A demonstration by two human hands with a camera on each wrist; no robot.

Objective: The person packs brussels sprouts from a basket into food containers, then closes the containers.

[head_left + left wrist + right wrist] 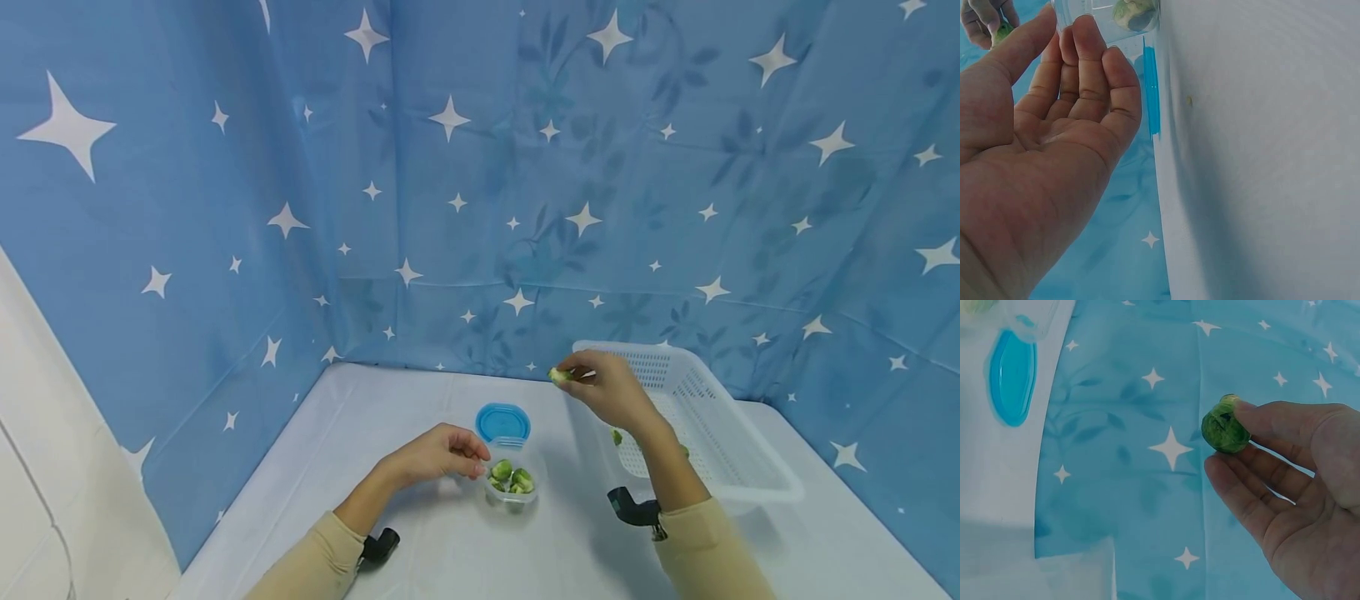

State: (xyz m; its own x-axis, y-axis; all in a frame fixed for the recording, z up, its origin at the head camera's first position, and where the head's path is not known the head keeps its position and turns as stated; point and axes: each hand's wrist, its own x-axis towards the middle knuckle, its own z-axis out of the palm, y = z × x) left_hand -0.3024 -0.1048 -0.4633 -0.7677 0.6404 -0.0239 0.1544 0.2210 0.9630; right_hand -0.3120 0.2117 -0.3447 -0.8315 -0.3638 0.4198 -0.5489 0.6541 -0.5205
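My right hand (606, 392) pinches a green Brussels sprout (1225, 428) between thumb and fingertips, raised over the left rim of the white basket (750, 467). In the head view my left hand (442, 454) is beside a small clear container (510, 504), its fingers loosely bent and its fingertips right at the container's side. Several Brussels sprouts (521, 480) lie inside that container. The left wrist view shows the palm turned up, with nothing held in it. A blue lid (503, 422) lies behind the container.
The white perforated basket stands at the right of the white-covered table (420, 550), with a few green pieces (617, 437) inside, partly hidden by my right forearm. A blue star-patterned curtain (480, 208) hangs along the back and sides.
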